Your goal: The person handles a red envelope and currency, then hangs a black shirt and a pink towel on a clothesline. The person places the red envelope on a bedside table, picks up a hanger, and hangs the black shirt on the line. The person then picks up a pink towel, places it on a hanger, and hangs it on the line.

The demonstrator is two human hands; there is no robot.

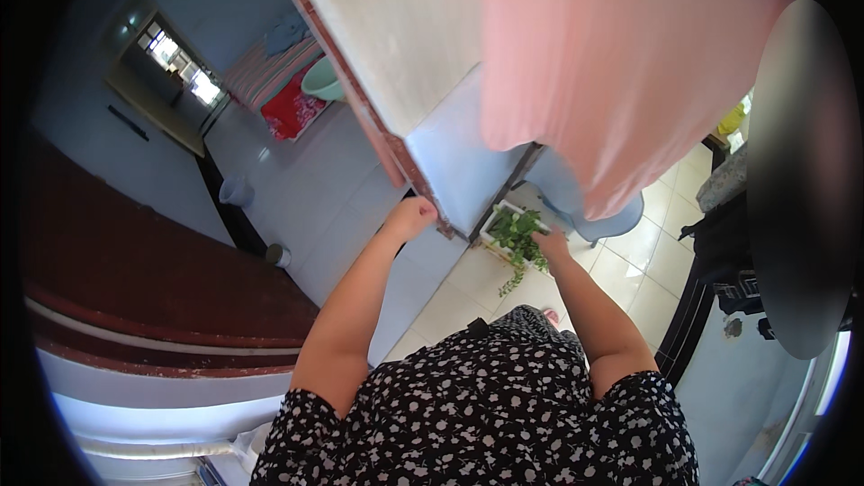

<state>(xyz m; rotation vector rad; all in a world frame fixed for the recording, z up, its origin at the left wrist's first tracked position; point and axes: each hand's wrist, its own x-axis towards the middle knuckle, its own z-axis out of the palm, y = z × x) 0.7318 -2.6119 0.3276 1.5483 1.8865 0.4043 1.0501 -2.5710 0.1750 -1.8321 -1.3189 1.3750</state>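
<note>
My left hand is raised in front of the corner of a wall with a reddish-brown edge strip. Its fingers are curled in, and whatever they may hold is hidden. Farther right, my right hand reaches down to a leafy green plant. The fingers there are drawn together at the leaves on the plant's right side; their tips are partly hidden. A white rectangular planter holds the plant on the tiled floor, and one trailing stem hangs over its near side.
A pink cloth hangs ahead, above a grey-blue stool. Left of the wall corner a doorway opens to a room with a light green basin and a pale bucket. A dark red door stands at the left.
</note>
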